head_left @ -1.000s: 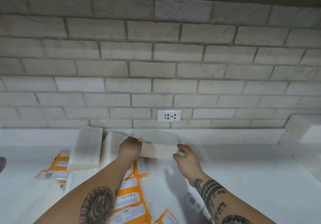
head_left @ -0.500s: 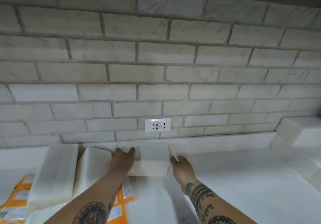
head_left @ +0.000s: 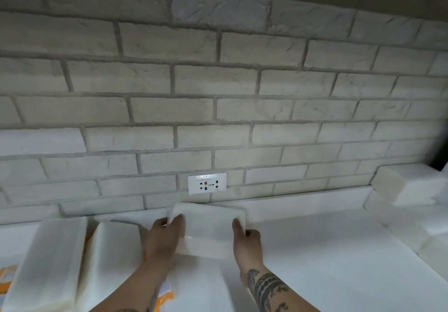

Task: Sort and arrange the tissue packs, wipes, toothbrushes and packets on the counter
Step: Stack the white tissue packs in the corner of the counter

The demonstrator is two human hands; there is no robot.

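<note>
Two bare hands hold a white tissue pack (head_left: 208,231) at the back of a white counter (head_left: 339,263), directly below a wall socket (head_left: 207,182) set in a pale brick wall (head_left: 218,93). The left hand (head_left: 164,236) grips the pack's left end, fingers curled round the edge and thumb lying on the top face. The right hand (head_left: 247,241) clasps the right end, thumb stretched along the top and the remaining fingers tucked out of sight beneath. The pack lies broadside to the wall with its far edge close to the low ledge (head_left: 303,205) at the foot of the bricks; whether its underside touches the counter cannot be made out. To the left, two more white tissue packs, one (head_left: 48,258) nearer the frame edge and one (head_left: 109,258) just beside the left forearm, lie side by side with their long sides running away from the wall. Orange-and-white packets (head_left: 164,296) show beneath the left forearm, and another orange one (head_left: 6,275) peeks out at the far left. White blocks (head_left: 407,185) sit in the right corner, too blurred to identify.
</note>
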